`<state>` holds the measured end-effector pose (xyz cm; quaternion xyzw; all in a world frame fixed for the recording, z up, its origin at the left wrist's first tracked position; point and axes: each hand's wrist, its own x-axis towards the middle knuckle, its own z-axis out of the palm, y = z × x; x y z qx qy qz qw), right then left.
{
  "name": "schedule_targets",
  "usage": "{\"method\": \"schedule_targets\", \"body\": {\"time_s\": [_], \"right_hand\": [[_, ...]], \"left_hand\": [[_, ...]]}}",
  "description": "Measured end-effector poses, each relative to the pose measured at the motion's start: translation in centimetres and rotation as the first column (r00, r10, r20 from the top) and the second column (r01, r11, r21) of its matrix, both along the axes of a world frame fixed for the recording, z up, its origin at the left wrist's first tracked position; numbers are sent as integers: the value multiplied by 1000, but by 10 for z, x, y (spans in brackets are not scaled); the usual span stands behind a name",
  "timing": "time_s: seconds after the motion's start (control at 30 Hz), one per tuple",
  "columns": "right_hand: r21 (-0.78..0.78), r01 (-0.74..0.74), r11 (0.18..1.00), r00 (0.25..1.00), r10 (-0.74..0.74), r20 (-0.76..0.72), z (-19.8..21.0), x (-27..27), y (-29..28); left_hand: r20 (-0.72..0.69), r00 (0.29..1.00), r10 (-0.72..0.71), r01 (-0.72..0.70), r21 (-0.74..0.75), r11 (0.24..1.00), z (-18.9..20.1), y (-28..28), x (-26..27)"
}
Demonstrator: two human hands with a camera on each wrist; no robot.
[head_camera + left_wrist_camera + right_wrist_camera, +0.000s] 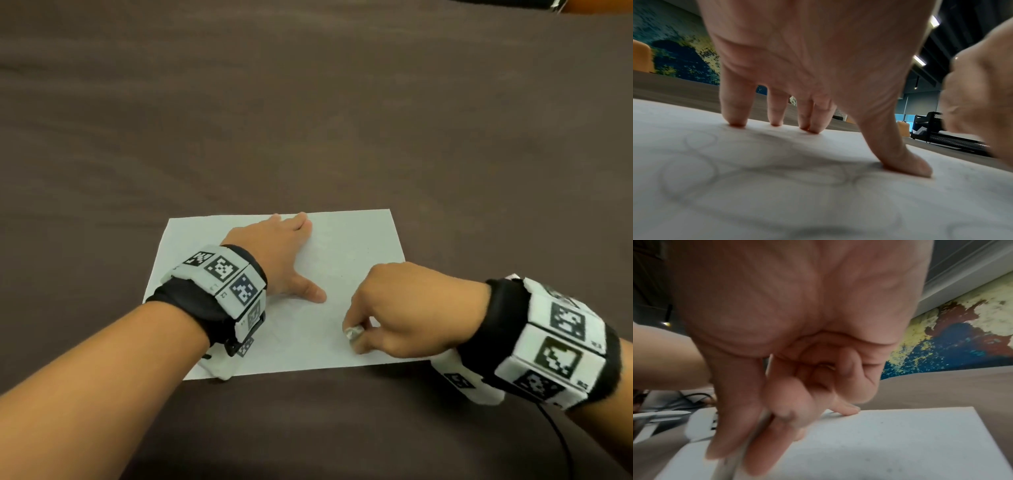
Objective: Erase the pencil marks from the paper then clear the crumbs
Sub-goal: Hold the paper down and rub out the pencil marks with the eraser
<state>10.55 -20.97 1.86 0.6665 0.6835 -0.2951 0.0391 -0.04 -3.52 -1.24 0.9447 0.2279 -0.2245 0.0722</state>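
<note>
A white sheet of paper [346, 246] lies on the brown table [308, 120], close to me. Faint looping pencil marks [818, 175] show on the paper [777, 203] in the left wrist view. My left hand [281, 253] lies flat on the sheet's left half, fingers spread and fingertips [735, 120] pressing down. My right hand [387, 308] is curled over the sheet's lower right part and pinches a small whitish eraser [354, 331] against the paper. In the right wrist view the eraser [729, 464] shows as a pale strip between thumb and fingers. Tiny dark specks [881, 422] dot the paper [900, 443].
The brown table stretches far ahead and to both sides. A black cable [322, 442] runs from my right wristband toward me. Far off in the room stand orange chairs [641, 56] and a dark rack [953, 138].
</note>
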Motion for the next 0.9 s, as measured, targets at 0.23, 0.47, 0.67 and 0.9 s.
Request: {"method": "schedule_targets", "body": {"time_s": [0.23, 0.47, 0.67, 0.9], "right_hand": [[150, 162, 975, 982, -173, 70, -7, 23, 38], [65, 2, 998, 999, 0, -36, -11, 2, 8], [38, 12, 999, 1000, -13, 16, -5, 13, 19], [115, 37, 993, 997, -45, 66, -13, 16, 27]], "left_hand": [[-9, 1000, -17, 17, 7, 1000, -1, 0, 0], [-3, 1000, -14, 14, 5, 1000, -1, 2, 1], [-6, 1000, -6, 6, 5, 1000, 0, 0, 0], [-8, 1000, -12, 13, 11, 1000, -1, 1, 1]]}}
